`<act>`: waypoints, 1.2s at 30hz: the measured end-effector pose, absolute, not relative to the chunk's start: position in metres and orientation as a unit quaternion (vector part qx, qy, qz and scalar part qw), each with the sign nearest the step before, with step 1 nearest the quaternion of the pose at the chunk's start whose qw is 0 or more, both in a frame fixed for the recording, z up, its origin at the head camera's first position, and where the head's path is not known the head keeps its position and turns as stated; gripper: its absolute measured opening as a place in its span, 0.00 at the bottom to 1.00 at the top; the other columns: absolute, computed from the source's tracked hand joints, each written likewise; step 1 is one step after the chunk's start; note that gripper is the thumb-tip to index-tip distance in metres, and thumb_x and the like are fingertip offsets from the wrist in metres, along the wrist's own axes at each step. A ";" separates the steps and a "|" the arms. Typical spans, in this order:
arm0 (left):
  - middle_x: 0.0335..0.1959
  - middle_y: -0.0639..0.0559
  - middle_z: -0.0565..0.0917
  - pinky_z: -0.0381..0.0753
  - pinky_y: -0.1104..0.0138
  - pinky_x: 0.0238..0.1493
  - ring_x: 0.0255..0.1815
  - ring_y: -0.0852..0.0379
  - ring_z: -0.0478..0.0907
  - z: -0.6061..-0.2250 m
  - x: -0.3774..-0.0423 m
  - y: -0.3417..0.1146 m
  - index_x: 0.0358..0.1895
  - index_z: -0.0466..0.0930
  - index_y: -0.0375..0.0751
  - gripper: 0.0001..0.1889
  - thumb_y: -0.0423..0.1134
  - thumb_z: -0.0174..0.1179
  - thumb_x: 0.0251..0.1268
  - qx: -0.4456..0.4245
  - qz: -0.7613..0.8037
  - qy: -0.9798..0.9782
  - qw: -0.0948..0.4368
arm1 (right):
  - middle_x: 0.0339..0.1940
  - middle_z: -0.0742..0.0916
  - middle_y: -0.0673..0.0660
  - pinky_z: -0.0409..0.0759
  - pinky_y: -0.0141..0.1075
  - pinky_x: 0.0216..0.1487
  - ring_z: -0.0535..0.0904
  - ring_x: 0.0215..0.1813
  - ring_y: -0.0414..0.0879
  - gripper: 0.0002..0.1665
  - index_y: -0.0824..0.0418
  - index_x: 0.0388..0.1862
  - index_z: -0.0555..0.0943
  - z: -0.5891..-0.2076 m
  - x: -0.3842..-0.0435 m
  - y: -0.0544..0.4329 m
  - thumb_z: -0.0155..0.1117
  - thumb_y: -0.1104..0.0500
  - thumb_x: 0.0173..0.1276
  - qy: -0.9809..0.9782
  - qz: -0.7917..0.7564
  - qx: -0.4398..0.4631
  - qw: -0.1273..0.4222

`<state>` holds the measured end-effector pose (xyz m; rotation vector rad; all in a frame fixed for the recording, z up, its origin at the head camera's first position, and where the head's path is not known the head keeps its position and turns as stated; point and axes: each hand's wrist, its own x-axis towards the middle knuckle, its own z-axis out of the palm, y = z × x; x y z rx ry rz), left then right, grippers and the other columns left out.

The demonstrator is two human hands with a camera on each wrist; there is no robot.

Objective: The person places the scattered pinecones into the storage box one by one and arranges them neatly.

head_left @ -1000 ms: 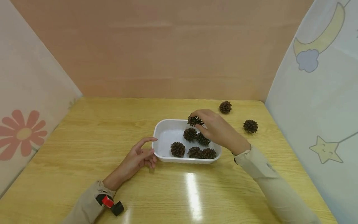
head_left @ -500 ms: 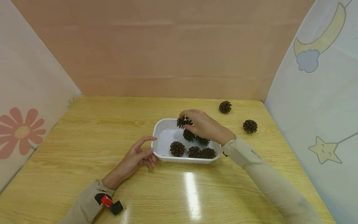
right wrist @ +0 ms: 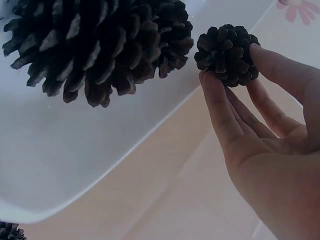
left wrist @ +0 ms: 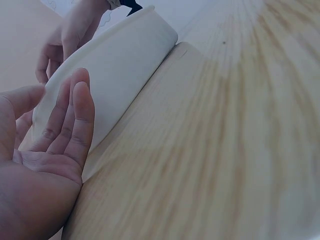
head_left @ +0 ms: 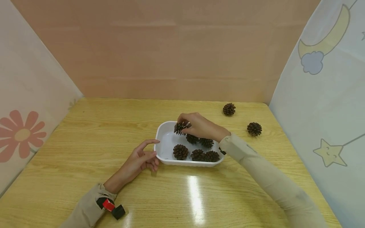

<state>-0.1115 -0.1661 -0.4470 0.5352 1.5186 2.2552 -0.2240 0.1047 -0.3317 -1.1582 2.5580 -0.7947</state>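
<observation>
My right hand pinches a brown pine cone between thumb and fingertips, over the back of a white plastic tray. The right wrist view shows the held pine cone just past other cones. Several pine cones lie inside the tray, among them one at the front and one at the right; my right hand partly covers those behind. At the tray's left end, my left hand holds the rim with index finger and thumb. Its other fingers lie along the outer wall.
Two more pine cones sit on the wooden table, one near the back edge and one to the right. Printed panels stand at left and right, and a plain pinkish-brown backdrop rises behind.
My right hand has carried its pine cone leftward over the tray and slightly lower. My left hand stays at the tray's left end, and the other cones lie as before.
</observation>
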 end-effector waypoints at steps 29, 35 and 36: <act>0.30 0.46 0.87 0.86 0.63 0.30 0.27 0.53 0.86 -0.448 -0.112 -0.166 0.73 0.57 0.37 0.23 0.31 0.46 0.80 0.187 0.795 0.546 0.186 | 0.52 0.85 0.59 0.81 0.42 0.53 0.82 0.54 0.52 0.18 0.64 0.57 0.78 -0.337 -0.219 0.097 0.66 0.63 0.70 0.901 -0.168 -0.383 0.113; 0.30 0.45 0.87 0.86 0.63 0.30 0.27 0.52 0.86 -0.447 -0.111 -0.166 0.73 0.58 0.38 0.23 0.31 0.46 0.80 0.184 0.795 0.547 0.186 | 0.54 0.85 0.61 0.81 0.44 0.56 0.81 0.56 0.54 0.19 0.66 0.58 0.78 -0.324 -0.218 0.110 0.66 0.65 0.70 0.905 -0.178 -0.375 0.096; 0.30 0.44 0.87 0.86 0.63 0.30 0.27 0.52 0.86 -0.447 -0.111 -0.166 0.73 0.57 0.37 0.23 0.30 0.46 0.80 0.186 0.796 0.546 0.186 | 0.55 0.84 0.61 0.80 0.45 0.56 0.81 0.56 0.54 0.19 0.66 0.58 0.78 -0.322 -0.217 0.113 0.66 0.65 0.70 0.906 -0.180 -0.371 0.095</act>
